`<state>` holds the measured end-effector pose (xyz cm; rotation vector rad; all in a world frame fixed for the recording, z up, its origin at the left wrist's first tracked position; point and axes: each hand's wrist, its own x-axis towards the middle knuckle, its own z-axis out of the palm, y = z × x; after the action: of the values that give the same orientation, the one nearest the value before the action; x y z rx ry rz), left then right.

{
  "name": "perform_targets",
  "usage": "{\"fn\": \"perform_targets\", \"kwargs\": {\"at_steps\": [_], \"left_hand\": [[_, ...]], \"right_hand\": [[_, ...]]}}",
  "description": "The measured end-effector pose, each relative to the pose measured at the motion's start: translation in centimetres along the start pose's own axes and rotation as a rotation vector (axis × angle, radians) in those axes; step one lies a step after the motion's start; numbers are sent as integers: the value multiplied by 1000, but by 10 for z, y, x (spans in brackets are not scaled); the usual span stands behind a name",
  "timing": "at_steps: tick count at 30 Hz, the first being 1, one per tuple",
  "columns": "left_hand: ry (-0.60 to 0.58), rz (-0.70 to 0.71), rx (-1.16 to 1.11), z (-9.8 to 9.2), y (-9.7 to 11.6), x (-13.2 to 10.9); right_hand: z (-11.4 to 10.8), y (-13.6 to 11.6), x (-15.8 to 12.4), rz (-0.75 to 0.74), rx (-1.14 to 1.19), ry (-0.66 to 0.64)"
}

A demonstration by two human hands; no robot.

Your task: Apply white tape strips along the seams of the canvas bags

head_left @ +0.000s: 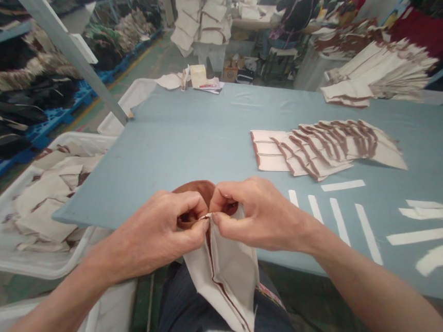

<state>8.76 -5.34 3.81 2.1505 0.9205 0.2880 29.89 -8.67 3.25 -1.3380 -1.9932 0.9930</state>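
A cream fabric piece point(236, 268) with a brown seam and brown inner side hangs over my lap at the table's near edge. My left hand point(172, 227) pinches its upper edge between thumb and forefinger. Close beside it, my right hand point(249, 212) pinches the same edge, the two thumbs almost meeting at the seam. Behind the fingers the brown part point(196, 187) curves up in a loop. What lies inside the fingertips is hidden.
On the blue table point(188, 138) lie a fanned row of cream pieces with brown edging point(320, 147) and several white strips point(338, 223). A larger stack point(384, 71) sits at the far right. A white bin point(46, 202) of cloth pieces stands left, near a metal post point(76, 60).
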Motion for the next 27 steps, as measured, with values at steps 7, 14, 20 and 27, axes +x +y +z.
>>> {"fn": "perform_targets", "kwargs": {"at_steps": [7, 14, 20, 27], "left_hand": [[133, 120, 175, -2, 4, 3], [177, 183, 147, -4, 9, 5], [190, 290, 225, -8, 3, 3], [278, 423, 341, -3, -10, -2]], "right_hand": [[-7, -5, 1, -24, -171, 33], [-2, -2, -2, -68, -182, 91], [1, 8, 7, -147, -2, 67], [-1, 14, 13, -77, 182, 22]]}}
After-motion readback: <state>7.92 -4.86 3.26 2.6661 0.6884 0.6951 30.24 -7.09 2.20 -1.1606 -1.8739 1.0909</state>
